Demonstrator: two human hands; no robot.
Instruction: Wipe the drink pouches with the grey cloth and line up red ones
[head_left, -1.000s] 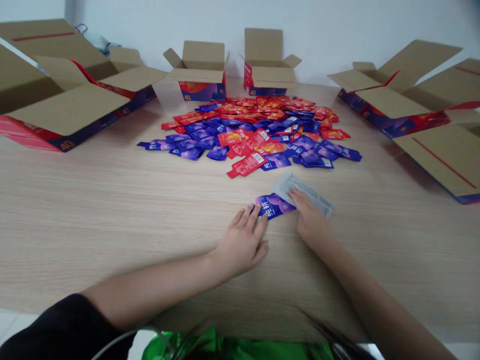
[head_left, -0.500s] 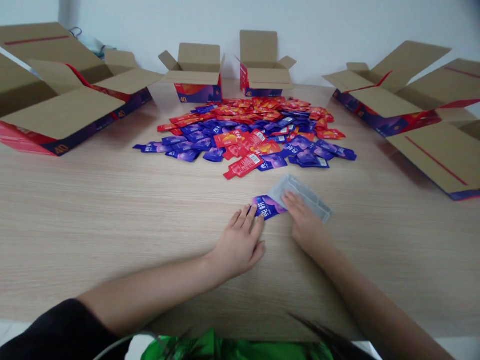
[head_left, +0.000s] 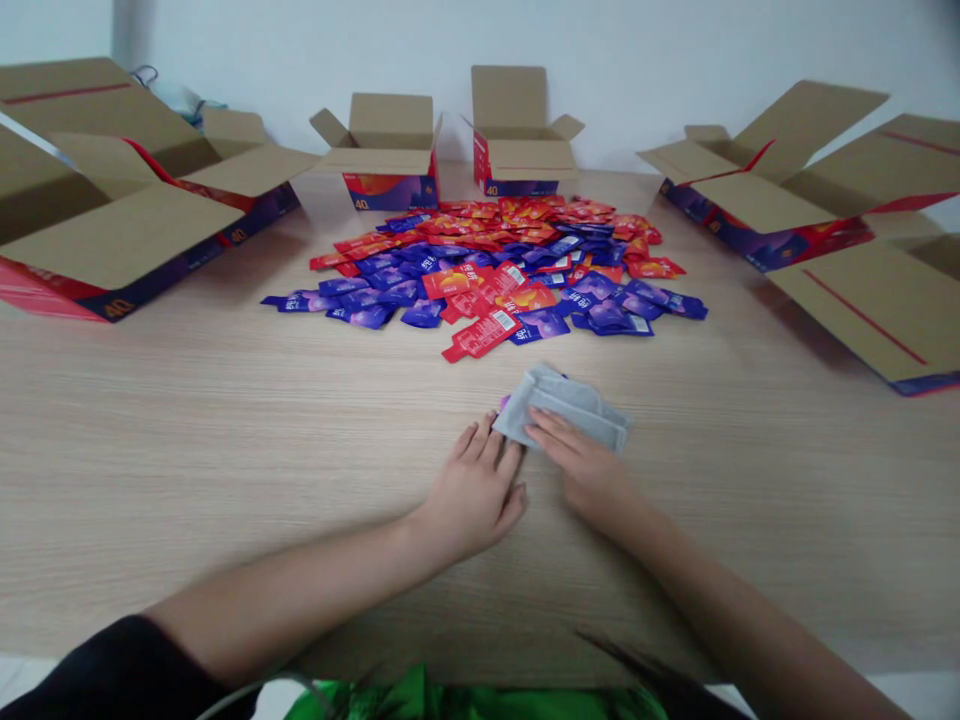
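A grey folded cloth [head_left: 566, 395] lies over a purple pouch [head_left: 505, 403] on the table, hiding nearly all of it except a small bit at the left edge. My right hand [head_left: 581, 465] presses the cloth from above, its fingers stretched together along it and its thumb hidden. At the near left corner of the cloth, my left hand [head_left: 472, 490] rests flat with fingers extended, the tips at the end of the pouch. Just beyond is a heap of purple and red pouches [head_left: 495, 265], a red one [head_left: 481, 336] lying closest.
Open cardboard boxes surround the heap: two at the back [head_left: 390, 190] [head_left: 521, 185], others at the left [head_left: 172, 260] and right [head_left: 787, 215]. Flaps from the side boxes reach over the wooden table [head_left: 225, 430]. Something green [head_left: 480, 698] shows at the near edge.
My right hand has slid the grey cloth leftward over the purple pouch, which was largely showing before. My left hand has stayed at the pouch's end. The whole view has shifted slightly.
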